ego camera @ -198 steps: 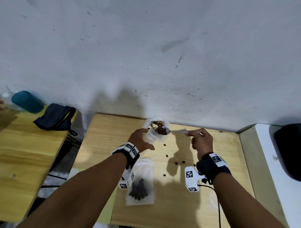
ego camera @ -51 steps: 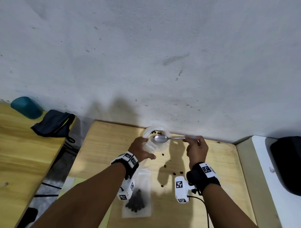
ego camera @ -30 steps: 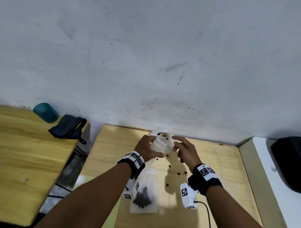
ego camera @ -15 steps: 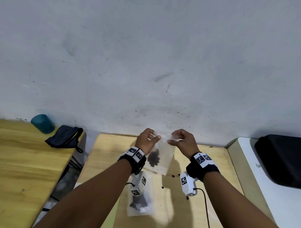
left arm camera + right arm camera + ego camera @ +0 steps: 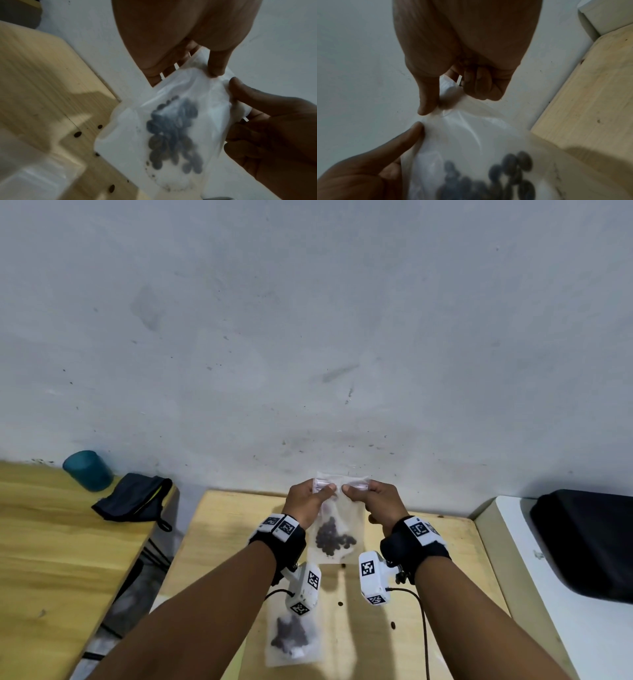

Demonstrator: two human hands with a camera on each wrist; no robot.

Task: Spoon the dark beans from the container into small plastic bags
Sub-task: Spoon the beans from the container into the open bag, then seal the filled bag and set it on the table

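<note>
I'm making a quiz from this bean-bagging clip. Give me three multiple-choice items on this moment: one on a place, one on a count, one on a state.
1. Where does the teal cup stand?
A. left table, by the wall
B. centre table
C. white surface at right

2. How many bags holding beans are in view?
A. one
B. two
C. four

3. How is the raised bag held?
A. lying flat
B. by one hand
C. pinched at its top by both hands

Answers: 1 A, it stands beside the dark pouch. 2 B, one raised, the second bag on the table. 3 C, left hand and right hand grip the top edge.
</note>
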